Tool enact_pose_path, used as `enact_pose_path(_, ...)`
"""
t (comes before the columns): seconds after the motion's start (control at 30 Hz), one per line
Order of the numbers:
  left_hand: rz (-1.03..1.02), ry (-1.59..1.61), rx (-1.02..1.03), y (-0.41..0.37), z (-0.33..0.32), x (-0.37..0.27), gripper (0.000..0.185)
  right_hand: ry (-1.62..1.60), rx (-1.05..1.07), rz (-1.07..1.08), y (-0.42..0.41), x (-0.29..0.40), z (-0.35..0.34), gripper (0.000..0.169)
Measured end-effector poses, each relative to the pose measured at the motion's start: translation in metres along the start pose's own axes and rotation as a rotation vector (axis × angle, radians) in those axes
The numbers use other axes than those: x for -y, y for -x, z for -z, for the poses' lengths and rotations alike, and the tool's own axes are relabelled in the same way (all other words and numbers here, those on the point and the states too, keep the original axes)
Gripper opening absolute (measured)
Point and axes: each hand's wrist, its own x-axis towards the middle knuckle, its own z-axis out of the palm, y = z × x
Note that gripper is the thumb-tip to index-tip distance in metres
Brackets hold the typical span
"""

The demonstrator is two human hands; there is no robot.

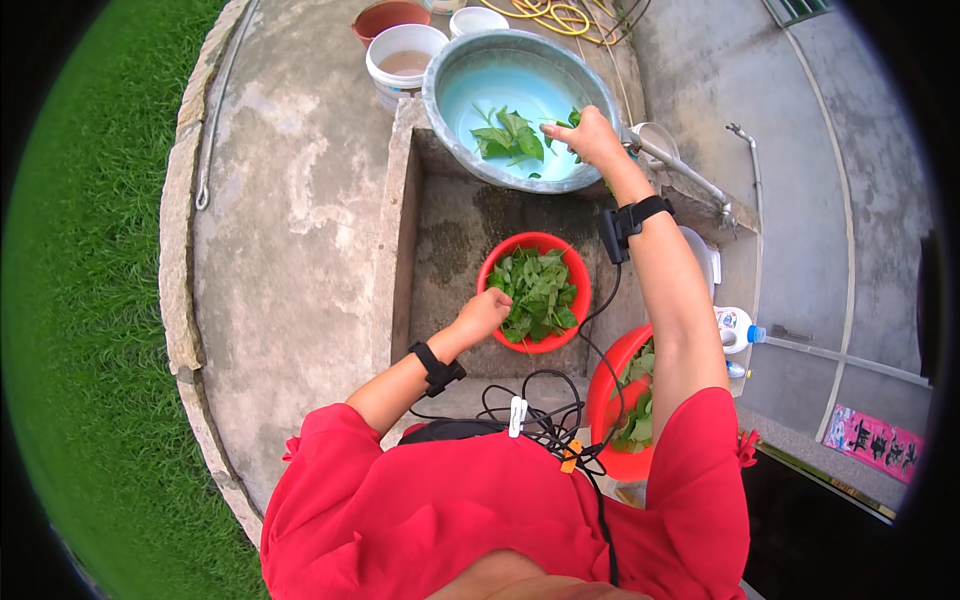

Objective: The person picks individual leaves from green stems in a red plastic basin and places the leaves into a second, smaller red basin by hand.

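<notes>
My right hand (pixel 592 141) is over the right side of a large blue plastic tub (pixel 457 161), gripping a few leafy green sprigs (pixel 575 118). More leafy greens (pixel 510 136) lie on the tub's pale blue bottom. Below the tub, a red plastic basin (pixel 583 281) sits in a concrete sink (pixel 448 255), heaped with green leaves (pixel 540 292). At that basin's left rim is my left hand (pixel 484 311), its fingers curled against the leaves. Whether it holds a leaf or stem cannot be made out.
A second red basin (pixel 606 397) with leaves is partly behind my right arm. White buckets (pixel 405 56) stand beyond the tub. On the right are a pipe with a tap (pixel 690 174) and a detergent bottle (pixel 735 328). Black cables (pixel 544 412) hang at my waist.
</notes>
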Motion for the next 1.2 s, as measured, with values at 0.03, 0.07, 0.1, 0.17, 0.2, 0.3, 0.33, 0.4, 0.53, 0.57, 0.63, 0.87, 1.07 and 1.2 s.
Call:
enact_pose_path(0.03, 0.003, -0.004, 0.006, 0.0, 0.0, 0.0, 0.026, -0.013, 0.0, -0.003, -0.003, -0.002, -0.002, 0.065)
enact_pose_path(0.07, 0.003, 0.002, 0.01, -0.001, 0.0, 0.0, 0.026, -0.026, 0.001, -0.006, -0.006, -0.004, -0.005, 0.067)
enact_pose_path(0.1, -0.002, -0.001, -0.002, -0.002, 0.001, 0.0, 0.026, -0.038, 0.004, -0.003, -0.009, -0.002, -0.005, 0.069)
enact_pose_path(0.17, -0.01, -0.009, -0.026, -0.002, 0.002, 0.0, 0.026, -0.137, 0.01, -0.024, -0.009, -0.001, -0.006, 0.074)
enact_pose_path(0.2, -0.012, -0.01, -0.026, -0.003, 0.001, 0.0, 0.026, -0.184, 0.008, -0.04, -0.008, -0.001, -0.003, 0.076)
enact_pose_path(0.3, -0.023, -0.007, -0.016, -0.004, -0.001, -0.004, 0.026, -0.222, 0.009, -0.119, -0.017, -0.023, -0.008, 0.074)
enact_pose_path(0.33, -0.021, -0.001, -0.025, -0.002, 0.001, -0.006, 0.026, -0.322, 0.075, -0.155, -0.01, -0.006, -0.002, 0.072)
enact_pose_path(0.4, -0.029, 0.014, -0.03, -0.001, 0.001, -0.004, 0.026, -0.52, 0.203, -0.243, 0.016, 0.024, 0.022, 0.067)
enact_pose_path(0.53, -0.03, 0.068, -0.022, -0.007, 0.001, 0.003, 0.026, -0.633, 0.314, -0.24, 0.075, 0.046, 0.042, 0.05)
enact_pose_path(0.57, -0.019, 0.105, -0.032, -0.009, 0.004, 0.007, 0.026, -0.602, 0.389, -0.21, 0.087, 0.047, 0.044, 0.05)
enact_pose_path(0.63, 0.036, 0.229, -0.033, -0.012, 0.012, 0.008, 0.027, -0.495, 0.524, -0.202, 0.115, 0.037, 0.04, 0.049)
enact_pose_path(0.87, 0.085, 0.41, -0.075, -0.025, 0.018, 0.004, 0.031, -0.17, 0.642, -0.102, 0.197, -0.044, -0.033, 0.094)
enact_pose_path(1.07, 0.184, 0.289, 0.005, -0.033, 0.014, 0.008, 0.048, -0.306, 0.731, -0.385, 0.201, -0.064, -0.067, 0.088)
enact_pose_path(1.2, 0.208, 0.228, 0.065, -0.038, 0.005, 0.016, 0.047, -0.325, 0.707, -0.504, 0.207, -0.04, -0.048, 0.069)
